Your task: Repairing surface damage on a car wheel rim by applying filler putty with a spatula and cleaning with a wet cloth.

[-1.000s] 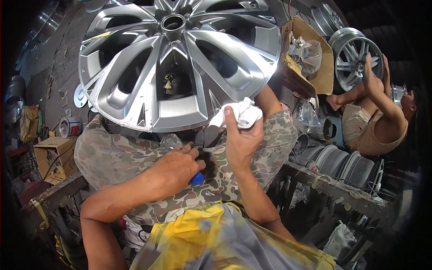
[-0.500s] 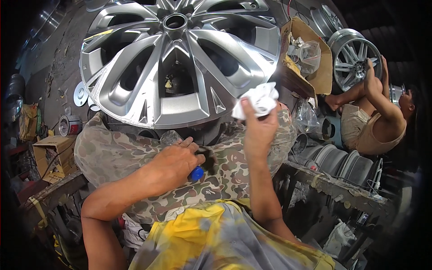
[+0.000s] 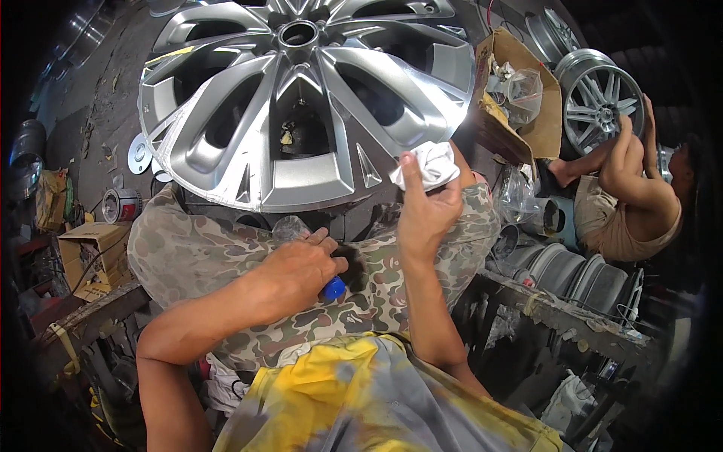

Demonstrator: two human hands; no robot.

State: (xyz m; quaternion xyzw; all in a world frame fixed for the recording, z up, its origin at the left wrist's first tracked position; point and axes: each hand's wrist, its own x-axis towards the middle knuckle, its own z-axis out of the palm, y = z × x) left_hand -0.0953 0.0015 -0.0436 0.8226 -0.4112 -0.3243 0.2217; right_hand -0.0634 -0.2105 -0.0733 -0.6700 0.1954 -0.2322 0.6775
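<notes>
A large silver alloy wheel rim (image 3: pixel 301 184) lies face up in front of my knees, with its spokes spread around a round centre hole. In my right hand (image 3: pixel 433 222) is a crumpled white cloth (image 3: pixel 431 167), pinched between thumb and fingers close to the rim's near right edge. My left hand (image 3: pixel 301 264) rests over my lap, wrapped round a clear plastic bottle (image 3: pixel 289 227). The bottle's blue cap (image 3: pixel 334 288) points toward me, while its middle is hidden under my hand. Strips of whitish tape or film show along the rim's left edge.
At the right, a person (image 3: pixel 633 181) sits with hands at another wheel (image 3: pixel 602 109). A cardboard box (image 3: pixel 542 128) holding plastic bags stands beside my rim. More wheels (image 3: pixel 557 271) lie beyond the metal frame (image 3: pixel 557 313). Another carton (image 3: pixel 94 256) is at the left.
My right hand has drawn slightly left and down, and the cloth is more tightly bunched. My left hand still holds the bottle. The other person's near hand has lowered on their wheel.
</notes>
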